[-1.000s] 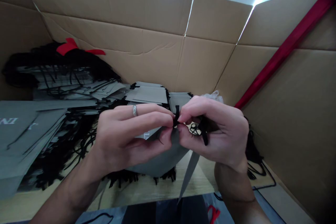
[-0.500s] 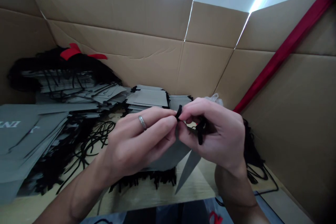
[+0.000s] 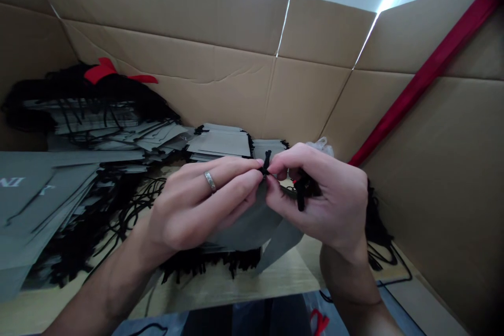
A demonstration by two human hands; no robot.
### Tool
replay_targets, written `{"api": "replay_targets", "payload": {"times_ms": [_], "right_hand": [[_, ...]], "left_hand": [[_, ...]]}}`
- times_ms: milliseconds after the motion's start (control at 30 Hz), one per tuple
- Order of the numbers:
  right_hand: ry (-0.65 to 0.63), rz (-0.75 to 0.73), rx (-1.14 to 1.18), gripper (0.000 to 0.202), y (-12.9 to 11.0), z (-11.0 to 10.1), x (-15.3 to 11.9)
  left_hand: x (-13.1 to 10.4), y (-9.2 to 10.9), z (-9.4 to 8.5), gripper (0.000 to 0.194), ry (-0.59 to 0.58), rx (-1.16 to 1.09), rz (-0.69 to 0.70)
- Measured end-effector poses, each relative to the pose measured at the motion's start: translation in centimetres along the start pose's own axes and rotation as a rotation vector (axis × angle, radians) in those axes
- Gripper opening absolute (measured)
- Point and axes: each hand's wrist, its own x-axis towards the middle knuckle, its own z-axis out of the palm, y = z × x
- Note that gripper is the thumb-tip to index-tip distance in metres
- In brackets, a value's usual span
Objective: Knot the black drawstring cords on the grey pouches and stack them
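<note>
Fingertips of my left hand (image 3: 208,202) and my right hand (image 3: 318,191) meet over the table, both pinching a short black cord (image 3: 267,158). A small crossing or knot of the cord shows between the fingertips. My left hand wears a ring. More black cord (image 3: 301,194) hangs in a loop inside my right palm. Just below the hands, a grey card (image 3: 281,244) tilts down; whether it is attached to the cord is hidden. Under my left hand lies a stack of grey cards with black cord ends (image 3: 232,262) along its near edge.
Grey printed cards (image 3: 23,210) and loose black cords (image 3: 136,210) cover the left. Behind them rises a pile of corded cards with a red strip (image 3: 103,71). More card stacks (image 3: 222,142) stand at the back. Cardboard walls (image 3: 197,58) enclose the table; black cords (image 3: 378,220) lie right.
The pinched cord end now points more upright, and a crossing shows between my fingertips. My left hand has shifted slightly left. The whole view has tilted a little.
</note>
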Motion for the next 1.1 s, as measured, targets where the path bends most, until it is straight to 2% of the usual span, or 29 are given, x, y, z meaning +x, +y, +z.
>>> {"api": "replay_targets", "payload": {"times_ms": [100,233,333,467,567,667,900,1000,1100], "right_hand": [[-0.017,-0.005,0.0,0.02,0.2,-0.1,0.1],[-0.046,-0.011,0.024,0.022,0.4,-0.1,0.1],[-0.041,-0.044,0.042,0.024,0.3,-0.1,0.2],[-0.054,-0.019,0.114,0.027,0.2,-0.2,0.2],[-0.034,0.002,0.168,0.028,0.4,-0.2,0.2],[-0.005,0.016,0.206,0.028,0.5,0.0,0.2],[0.059,0.099,0.275,0.023,0.3,0.7,0.2],[0.104,0.031,0.177,0.025,0.4,0.9,0.3],[0.142,-0.041,0.077,0.026,0.5,0.6,0.4]], "left_hand": [[-0.5,0.0,0.3,0.026,-0.01,0.024,0.0],[-0.1,0.4,0.5,0.019,0.005,0.062,-0.013],[0.6,0.7,0.4,0.02,0.002,0.007,-0.114],[1.2,0.7,0.4,0.02,-0.013,-0.316,-0.369],[1.4,0.2,0.8,0.022,0.025,-0.556,-0.437],[1.5,-0.5,1.1,0.024,0.032,-0.675,-0.478],[1.4,-1.5,1.3,0.021,-0.035,-0.906,-0.575],[1.7,-1.0,1.3,0.019,-0.116,-0.979,-0.677],[2.1,-0.3,0.9,0.008,-0.224,-0.928,-0.728]]}}
